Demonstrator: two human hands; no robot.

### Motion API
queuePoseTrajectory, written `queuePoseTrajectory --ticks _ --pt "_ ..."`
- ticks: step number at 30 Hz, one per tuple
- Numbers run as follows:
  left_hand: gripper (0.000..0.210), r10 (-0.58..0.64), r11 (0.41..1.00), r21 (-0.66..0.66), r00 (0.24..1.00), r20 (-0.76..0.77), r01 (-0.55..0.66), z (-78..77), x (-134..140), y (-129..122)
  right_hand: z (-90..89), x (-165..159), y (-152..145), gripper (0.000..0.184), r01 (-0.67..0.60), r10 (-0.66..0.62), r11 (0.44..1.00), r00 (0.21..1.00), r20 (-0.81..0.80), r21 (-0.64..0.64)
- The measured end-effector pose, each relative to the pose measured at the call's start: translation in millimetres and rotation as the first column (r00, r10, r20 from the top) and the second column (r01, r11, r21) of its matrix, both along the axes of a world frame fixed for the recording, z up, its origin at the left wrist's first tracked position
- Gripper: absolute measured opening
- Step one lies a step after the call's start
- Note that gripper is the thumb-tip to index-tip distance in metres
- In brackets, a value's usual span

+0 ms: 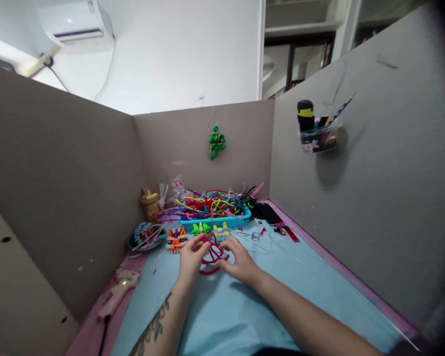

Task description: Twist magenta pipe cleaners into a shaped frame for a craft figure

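My left hand (pixel 191 257) and my right hand (pixel 240 263) both pinch a looped magenta pipe-cleaner shape (pixel 211 256) that rests on the light blue mat (pixel 244 306). The left fingers hold its upper left loop, the right fingers its right side. Just beyond the hands stand small pipe-cleaner figures: an orange one (pixel 177 240), a green one (pixel 201 228) and a yellow-blue one (pixel 221 230).
A blue tray (pixel 241 219) heaped with coloured pipe cleaners sits at the back. A bowl (pixel 145 239) stands left, a glue gun (pixel 119 289) lies at the left edge. Grey partition walls enclose the desk; a green ornament (pixel 217 142) and a wall holder (pixel 317 136) hang on them.
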State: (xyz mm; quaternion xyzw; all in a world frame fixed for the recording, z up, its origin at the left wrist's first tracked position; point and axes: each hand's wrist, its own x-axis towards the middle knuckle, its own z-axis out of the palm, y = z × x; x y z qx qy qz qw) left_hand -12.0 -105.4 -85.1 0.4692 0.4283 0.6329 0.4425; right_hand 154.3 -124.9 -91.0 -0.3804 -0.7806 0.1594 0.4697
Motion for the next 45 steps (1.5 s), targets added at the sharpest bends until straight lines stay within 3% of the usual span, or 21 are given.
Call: queuePoseTrajectory --ticks 4,7,10,13,16,18,20,22,25,28,33,39,42,45 --pt "0.049 -0.02 0.999 -0.044 0.993 0.114 0.025 -4.4 -2 4 -8.4 -4 -3 0.022 0.009 -0.009 1.0 0.992 0.125 0.0" --pt "0.05 -0.019 0.999 -0.041 0.995 0.098 0.023 -6.4 -2 5 -11.1 -5 -3 0.014 -0.005 -0.002 0.999 0.991 0.134 0.052" --pt "0.042 0.011 0.999 0.033 0.998 -0.061 -0.009 -6.3 -1 4 -9.0 -4 -5 0.02 -0.072 0.059 0.99 0.993 0.107 0.121" --pt "0.028 0.024 0.987 0.161 0.949 -0.314 0.029 -5.6 -1 0 -4.4 -1 -6 0.021 -0.089 0.095 0.985 0.995 -0.032 0.15" --pt "0.023 0.044 0.962 0.254 0.864 -0.501 0.099 -6.3 0 -4 -0.4 3 -6 0.015 -0.036 0.054 0.996 0.966 -0.251 0.076" --pt "0.023 0.041 0.959 0.258 0.847 -0.529 0.114 -7.3 1 -5 0.8 4 -4 0.013 -0.051 0.049 0.999 0.942 -0.333 0.005" --pt "0.025 0.001 0.972 0.208 0.88 -0.475 0.111 -7.8 1 -3 0.3 4 -2 0.016 -0.124 0.105 0.992 0.931 -0.349 -0.032" --pt "0.031 -0.042 0.986 0.135 0.935 -0.353 0.095 -6.9 1 -1 -2.2 1 -1 0.036 -0.173 0.153 0.984 0.926 -0.344 -0.029" --pt "0.04 -0.076 0.994 0.061 0.982 -0.173 0.088 -3.9 0 2 -7.7 -4 3 0.059 -0.068 0.055 0.997 0.936 -0.349 -0.024" --pt "0.042 -0.141 0.989 0.04 0.987 -0.078 0.144 -1.6 2 0 -10.0 -8 5 0.052 0.089 -0.099 0.995 0.938 -0.333 -0.047" --pt "0.041 -0.216 0.976 0.025 0.976 -0.036 0.217 -0.9 10 -8 -2.7 -9 3 0.004 0.118 -0.111 0.993 0.976 -0.187 0.022" --pt "0.035 -0.205 0.978 0.03 0.976 -0.074 0.207 -0.4 14 -11 0.6 -11 1 0.01 0.062 -0.07 0.997 0.948 -0.31 -0.036" --pt "0.034 -0.214 0.975 0.041 0.97 -0.111 0.22 -1.1 12 -12 -0.8 -13 2 0.015 -0.028 -0.051 0.985 0.895 -0.444 -0.169" --pt "0.03 -0.231 0.965 0.085 0.957 -0.173 0.248 -2.5 11 -13 -3.7 -15 4 0.023 -0.168 -0.061 0.929 0.808 -0.586 -0.329"
